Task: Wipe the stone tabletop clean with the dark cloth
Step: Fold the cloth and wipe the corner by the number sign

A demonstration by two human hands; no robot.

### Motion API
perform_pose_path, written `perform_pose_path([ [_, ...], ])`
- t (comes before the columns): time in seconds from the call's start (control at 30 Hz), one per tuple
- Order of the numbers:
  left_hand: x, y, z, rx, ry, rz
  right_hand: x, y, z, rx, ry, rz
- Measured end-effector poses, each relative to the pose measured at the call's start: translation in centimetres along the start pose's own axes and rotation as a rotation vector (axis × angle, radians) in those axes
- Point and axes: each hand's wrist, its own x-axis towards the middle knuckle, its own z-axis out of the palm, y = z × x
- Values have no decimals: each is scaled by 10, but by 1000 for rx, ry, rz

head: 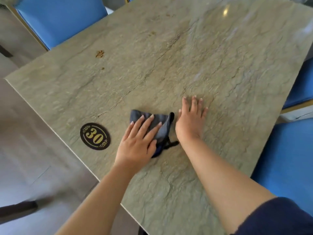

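The stone tabletop [194, 65] is grey-green with a rough, veined look and fills most of the view. A folded dark blue-grey cloth [162, 126] lies on it near the front edge. My left hand [137, 141] rests flat on top of the cloth, fingers spread and pressing it to the stone. My right hand [191, 119] lies flat on the bare stone just right of the cloth, its edge touching the cloth, fingers apart and holding nothing. Brownish crumbs [100, 53] sit on the far left part of the top.
A black oval plaque [95, 136] with a gold "30" is fixed near the table's left edge, left of the cloth. Blue chairs stand at the far left [55, 17] and along the right side [286, 160]. Smaller crumbs [153, 33] lie farther back.
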Motion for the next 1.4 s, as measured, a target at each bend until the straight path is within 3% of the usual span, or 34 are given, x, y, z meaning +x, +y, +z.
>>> perform_pose_path([
  [0.07, -6, -23, -5, 16, -10, -35, -14, -5, -1, 30, -12, -6],
  [0.2, 33, -64, -14, -6, -1, -351, -60, -30, 2, 116, -24, -104],
  [0.3, 54, -58, -17, -36, -63, -479, -72, -40, 5, 146, -38, -121],
  [0.37, 49, -46, -12, -9, -70, -401, -65, -45, 3, 201, -39, -78],
  [0.43, 31, -44, -8, 37, -42, -180, -54, -54, 0, 244, -45, -51],
  [0.53, 27, -82, -16, 18, -74, 24, -36, -80, 0, 268, -41, -52],
  [0.67, 68, -150, -29, 76, -83, 13, -16, -130, 12, 259, -17, 35],
  [0.87, 132, -224, -48, 106, -151, 74, -4, -168, 29, -3, -10, 169],
  [1.03, 67, -217, -43, 16, -108, 148, -6, -174, 28, -17, -7, 207],
  [1.17, 12, -240, -38, 52, -62, 393, -14, -200, 27, 73, -31, 303],
  [1.23, 18, -261, -39, 76, -69, 457, -30, -228, 31, 114, -21, 266],
  [1.4, 76, -270, -46, 105, -93, 222, -60, -249, 39, 114, -8, 135],
])
